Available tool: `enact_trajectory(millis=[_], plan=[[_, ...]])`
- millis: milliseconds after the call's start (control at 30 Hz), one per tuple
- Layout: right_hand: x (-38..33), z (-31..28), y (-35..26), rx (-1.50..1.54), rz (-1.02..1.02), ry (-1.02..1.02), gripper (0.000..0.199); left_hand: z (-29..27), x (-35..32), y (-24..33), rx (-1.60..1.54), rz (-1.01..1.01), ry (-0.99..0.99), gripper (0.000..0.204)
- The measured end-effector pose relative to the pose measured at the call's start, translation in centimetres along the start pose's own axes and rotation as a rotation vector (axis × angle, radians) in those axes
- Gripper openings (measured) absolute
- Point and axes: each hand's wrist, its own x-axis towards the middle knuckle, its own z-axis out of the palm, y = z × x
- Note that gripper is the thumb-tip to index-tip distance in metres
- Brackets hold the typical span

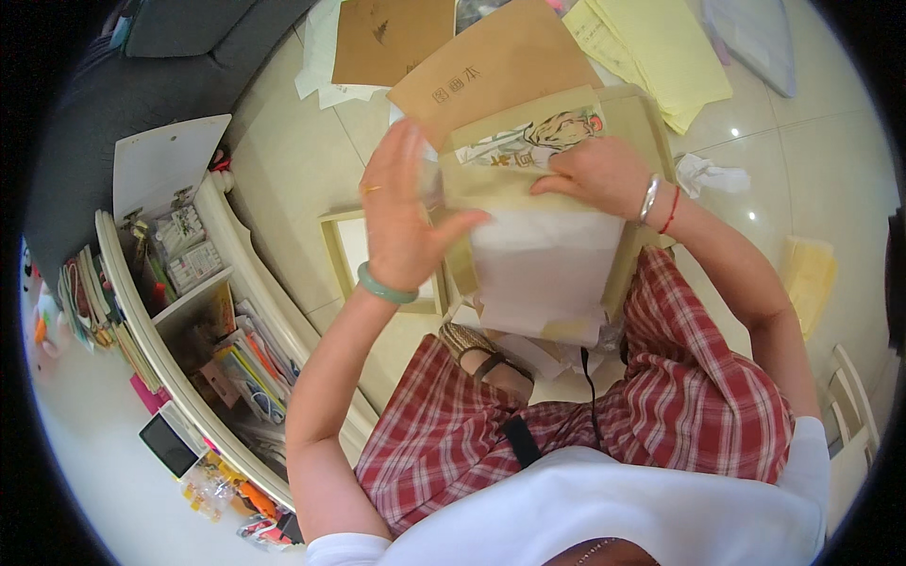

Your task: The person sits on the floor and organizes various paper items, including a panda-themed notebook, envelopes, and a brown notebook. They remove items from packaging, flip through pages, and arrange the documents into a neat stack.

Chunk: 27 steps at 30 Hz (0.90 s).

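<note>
1. Left hand (401, 212): we log it raised, palm flat and fingers spread, pressed against the left edge of a tan paper envelope (528, 184); the grip is not closed round anything. A green bangle (385, 286) sits on the wrist.

2. Right hand (596, 174): fingers curled over the envelope's upper edge, pinching it beside an illustrated booklet (533, 140) that shows at the mouth. A silver bangle (648, 198) and a red cord ring this wrist.

3. The envelope is held in the air above the lap, over a red plaid skirt (698, 396), with white sheets (543, 269) hanging in front of its lower half.

4. Progress, as we judge it: the booklet shows only its top strip above the envelope's edge, so most of it lies inside; whether it is going in or coming out we cannot tell. The white sheets are not inside.

5. Floor (302, 160): pale tiles, carrying brown envelopes (396, 38) and yellow paper sheets (661, 52) toward the far edge, and a crumpled white tissue (708, 174) to the right.

6. Left side: a low white shelf unit (179, 311) packed with books and small boxes.
</note>
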Motion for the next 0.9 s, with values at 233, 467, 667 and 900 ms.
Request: enact_trajectory(millis=[233, 467, 667, 900], plan=[[0.7, -1.7, -1.4, 0.152, -0.172, 0.398, 0.042, -0.9, 1.4, 0.8, -0.121, -0.273, -0.546, 0.036], [-2.0, -0.3, -0.3, 0.461, 0.256, 0.373, 0.034, -1.9, 1.6, -1.9, -0.405, -0.827, -0.493, 0.029], [0.3, 0.2, -1.1, 0.043, 0.016, 0.471, 0.018, 0.0, 3.7, 1.1, -0.331, -0.522, -0.359, 0.038], [1.4, -1.3, -1.7, 0.142, -0.083, 0.559, 0.021, 0.7, 5.1, 2.3, -0.441, -0.507, -0.393, 0.033]])
